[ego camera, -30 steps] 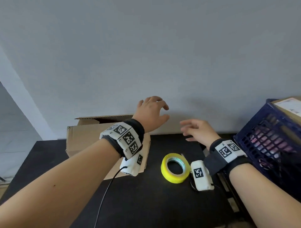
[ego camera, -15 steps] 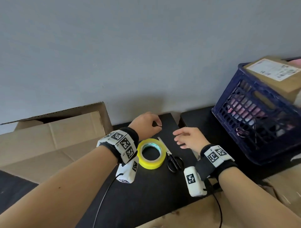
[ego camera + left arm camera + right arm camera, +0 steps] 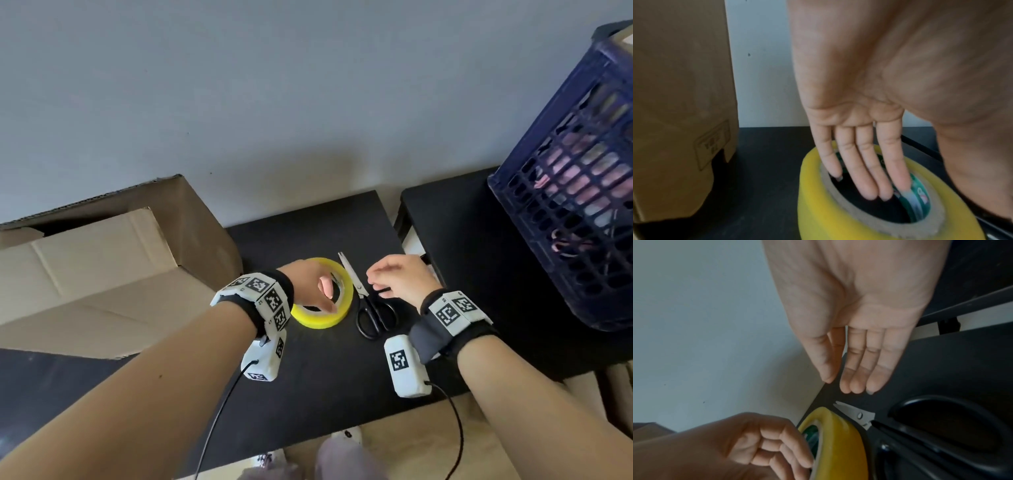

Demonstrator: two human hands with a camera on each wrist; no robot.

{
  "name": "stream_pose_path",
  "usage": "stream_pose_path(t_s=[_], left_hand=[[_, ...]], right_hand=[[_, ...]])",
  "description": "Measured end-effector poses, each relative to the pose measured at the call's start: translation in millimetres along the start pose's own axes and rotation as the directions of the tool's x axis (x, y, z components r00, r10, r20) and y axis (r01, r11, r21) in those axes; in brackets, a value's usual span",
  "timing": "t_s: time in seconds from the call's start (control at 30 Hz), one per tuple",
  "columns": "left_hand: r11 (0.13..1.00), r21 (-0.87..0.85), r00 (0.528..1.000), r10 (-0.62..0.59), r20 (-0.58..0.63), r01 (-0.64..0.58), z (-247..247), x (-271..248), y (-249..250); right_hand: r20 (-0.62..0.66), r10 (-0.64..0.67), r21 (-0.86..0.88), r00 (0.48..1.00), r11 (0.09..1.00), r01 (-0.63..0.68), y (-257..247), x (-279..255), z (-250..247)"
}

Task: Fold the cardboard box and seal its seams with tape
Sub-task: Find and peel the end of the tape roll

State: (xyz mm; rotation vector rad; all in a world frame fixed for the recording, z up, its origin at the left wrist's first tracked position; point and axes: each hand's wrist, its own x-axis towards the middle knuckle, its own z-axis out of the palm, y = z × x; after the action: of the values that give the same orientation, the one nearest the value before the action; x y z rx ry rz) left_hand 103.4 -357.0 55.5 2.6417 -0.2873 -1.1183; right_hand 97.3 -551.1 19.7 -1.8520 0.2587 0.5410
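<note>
A yellow tape roll [image 3: 322,320] [image 3: 818,211] [image 3: 838,443] lies on the black table [image 3: 325,377]. My left hand [image 3: 308,287] [image 3: 859,162] [image 3: 756,443] is on it, four fingers dipped into its core and hooked over the rim. Black-handled scissors [image 3: 373,311] [image 3: 855,414] lie shut just right of the roll. My right hand [image 3: 397,281] [image 3: 849,353] hovers above the scissors with relaxed fingers, holding nothing. The cardboard box [image 3: 102,267] [image 3: 680,97] stands at the left with its flaps loose.
A dark blue plastic crate [image 3: 575,192] with things inside sits on a second black table [image 3: 462,240] at the right, across a narrow gap. A grey wall runs behind both tables. Cables hang from both wrist cameras over the near edge.
My view has swung right and down. My left hand left the box and came down into the tape roll's core. My right hand dropped over the scissors.
</note>
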Motion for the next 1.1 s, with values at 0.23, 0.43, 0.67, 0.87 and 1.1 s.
stream_pose_path(t_s=[0.23, 0.43, 0.67, 0.87, 1.1], left_hand=[[0.992, 0.129, 1.000, -0.010, -0.026, 0.013, 22.2, 12.8, 13.5], [0.981, 0.191, 0.998, -0.026, -0.063, 0.037, 31.3, 13.9, 15.6], [0.993, 0.017, 0.985, -0.110, -0.129, 0.113, -5.0, -1.0, 16.5], [0.714, -0.693, 0.960, -0.253, -0.121, 0.101, -39.7, -25.4, 7.2], [0.398, -0.914, 0.944, -0.263, -0.197, -0.079, -57.9, -60.8, 21.6]], right_hand=[[-0.004, 0.067, 0.021, 0.998, 0.998, -0.067, 14.9, 10.7, 2.8], [0.017, 0.072, -0.004, 0.997, 0.997, -0.072, 17.0, 7.1, -2.2], [0.057, 0.010, -0.109, 0.998, 0.994, -0.003, -6.6, -3.0, -8.7], [0.130, -0.013, -0.091, 0.991, 0.996, 0.025, -38.2, -11.7, 3.5], [0.192, -0.231, -0.122, 0.954, 0.959, 0.257, -82.0, -36.6, 15.9]])
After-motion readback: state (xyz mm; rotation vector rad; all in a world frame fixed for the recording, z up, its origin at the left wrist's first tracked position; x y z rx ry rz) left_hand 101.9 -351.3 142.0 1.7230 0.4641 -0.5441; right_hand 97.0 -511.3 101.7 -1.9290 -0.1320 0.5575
